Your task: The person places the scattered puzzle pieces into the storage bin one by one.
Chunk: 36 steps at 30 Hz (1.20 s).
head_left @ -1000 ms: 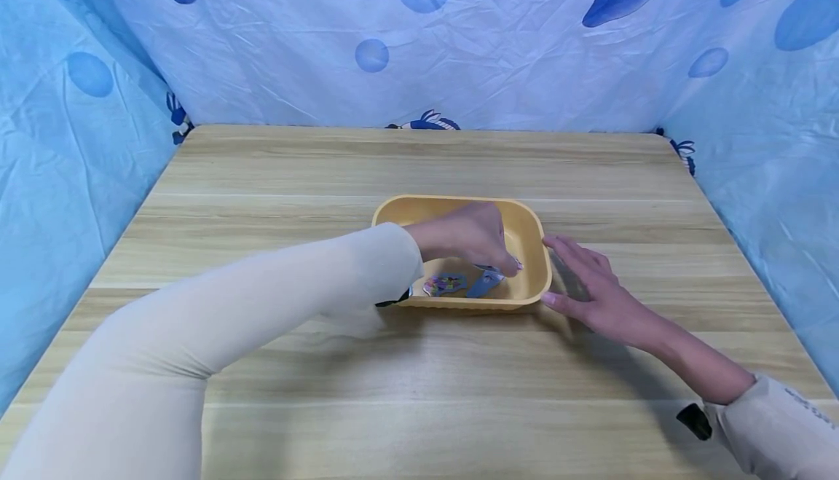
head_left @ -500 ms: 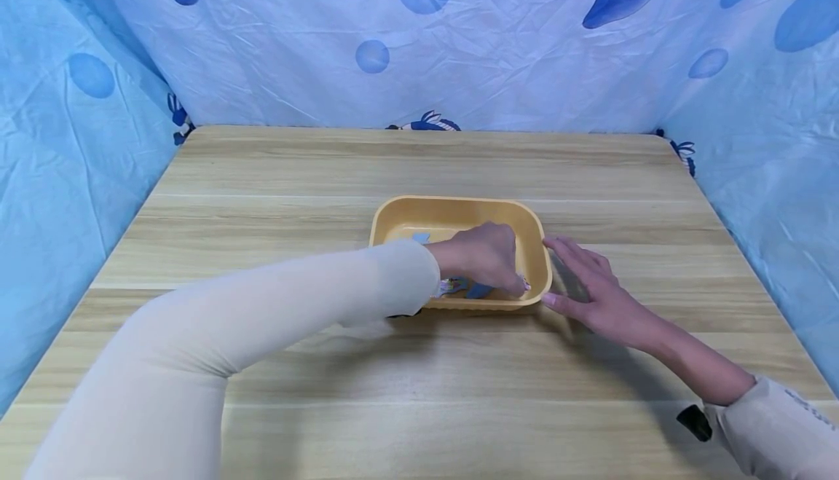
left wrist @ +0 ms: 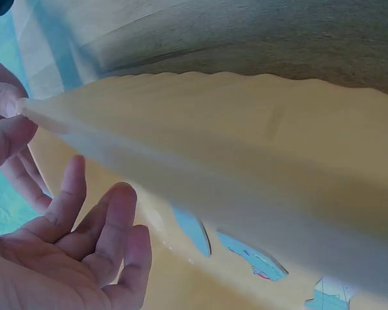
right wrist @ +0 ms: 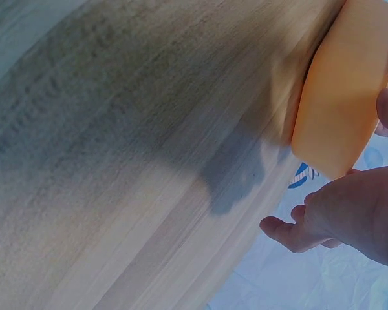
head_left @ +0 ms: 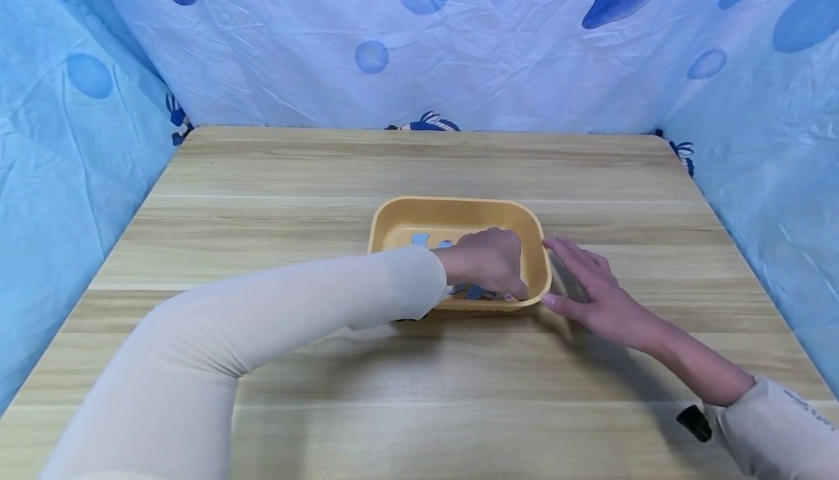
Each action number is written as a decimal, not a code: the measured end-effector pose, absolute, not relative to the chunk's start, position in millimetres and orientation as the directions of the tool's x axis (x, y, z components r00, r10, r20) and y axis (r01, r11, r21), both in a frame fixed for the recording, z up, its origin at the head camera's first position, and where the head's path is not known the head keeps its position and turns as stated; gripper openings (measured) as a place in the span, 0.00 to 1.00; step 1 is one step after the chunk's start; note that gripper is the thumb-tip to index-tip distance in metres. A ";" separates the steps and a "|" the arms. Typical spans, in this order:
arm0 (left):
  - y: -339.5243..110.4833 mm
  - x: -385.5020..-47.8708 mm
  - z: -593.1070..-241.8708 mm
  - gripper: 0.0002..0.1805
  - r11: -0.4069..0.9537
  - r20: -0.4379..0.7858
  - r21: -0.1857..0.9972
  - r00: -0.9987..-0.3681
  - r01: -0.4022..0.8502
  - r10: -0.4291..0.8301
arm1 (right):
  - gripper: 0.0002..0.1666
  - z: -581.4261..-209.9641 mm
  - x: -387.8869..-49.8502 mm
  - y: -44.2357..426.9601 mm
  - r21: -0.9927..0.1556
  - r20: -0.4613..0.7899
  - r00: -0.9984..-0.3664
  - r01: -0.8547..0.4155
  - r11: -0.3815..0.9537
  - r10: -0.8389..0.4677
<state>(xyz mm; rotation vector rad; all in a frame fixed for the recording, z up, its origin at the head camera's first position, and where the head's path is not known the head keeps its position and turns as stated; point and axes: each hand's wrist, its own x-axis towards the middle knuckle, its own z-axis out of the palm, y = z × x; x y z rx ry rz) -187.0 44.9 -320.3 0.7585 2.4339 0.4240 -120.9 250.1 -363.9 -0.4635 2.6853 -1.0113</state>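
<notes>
A yellow-orange plastic tray stands mid-table, holding several flat blue printed pieces that look like jigsaw puzzle pieces. My left hand reaches down inside its right part, thumb close to the near right corner. A pink-edged piece shows beside that thumb. Nothing is visible between the loosely bent fingers in the left wrist view. Outside the tray's right end, my right hand touches the rim with spread thumb and fingers. My left hand hides part of the tray floor.
A wood-grain table carries the tray. Blue cloth with bubble prints hangs behind and along both sides. Pale sleeves cover the arms, and the left one crosses the tray's near left rim.
My left hand has moved right and down toward the tray's near right corner. The piece first seen at its fingertips now shows low by the near wall. My right hand stays put.
</notes>
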 end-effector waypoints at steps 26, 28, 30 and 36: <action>18.2 -181.7 -305.2 0.14 0.765 -0.358 0.551 -0.734 0.333 0.577 | 0.48 -359.8 -122.2 250.6 -0.654 -0.141 -0.928 -0.175 0.736 -0.346; 15.3 -181.0 -305.0 0.11 0.759 -0.344 0.562 -0.742 0.328 0.575 | 0.48 -359.5 -122.6 251.3 -0.652 -0.135 -0.928 -0.181 0.736 -0.348; 13.2 -180.3 -304.6 0.10 0.760 -0.334 0.558 -0.749 0.332 0.573 | 0.48 -359.1 -123.1 252.1 -0.650 -0.131 -0.927 -0.187 0.737 -0.351; 6.6 -176.8 -298.9 0.11 0.780 -0.307 0.521 -0.776 0.347 0.551 | 0.47 -359.8 -123.0 252.8 -0.645 -0.123 -0.927 -0.196 0.738 -0.354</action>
